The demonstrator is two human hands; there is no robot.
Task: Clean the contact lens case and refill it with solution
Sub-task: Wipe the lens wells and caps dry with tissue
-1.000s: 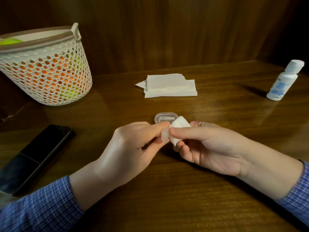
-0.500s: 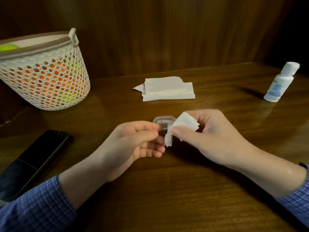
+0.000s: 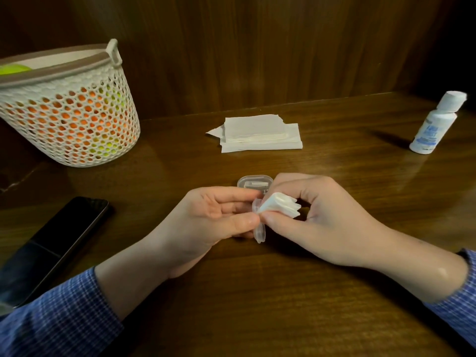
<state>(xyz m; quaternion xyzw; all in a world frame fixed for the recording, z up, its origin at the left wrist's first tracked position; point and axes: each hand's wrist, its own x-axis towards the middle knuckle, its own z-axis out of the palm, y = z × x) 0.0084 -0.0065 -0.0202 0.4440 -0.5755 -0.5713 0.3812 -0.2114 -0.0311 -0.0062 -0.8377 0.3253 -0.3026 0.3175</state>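
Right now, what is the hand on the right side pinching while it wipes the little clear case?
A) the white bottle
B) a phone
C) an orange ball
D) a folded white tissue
D: the right hand pinches a folded white tissue against the little clear case, which the left hand holds. The white bottle stands far off on the table, and the phone lies to the left.

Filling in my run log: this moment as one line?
left hand: holds lens case | right hand: wipes it with folded tissue | solution bottle: capped
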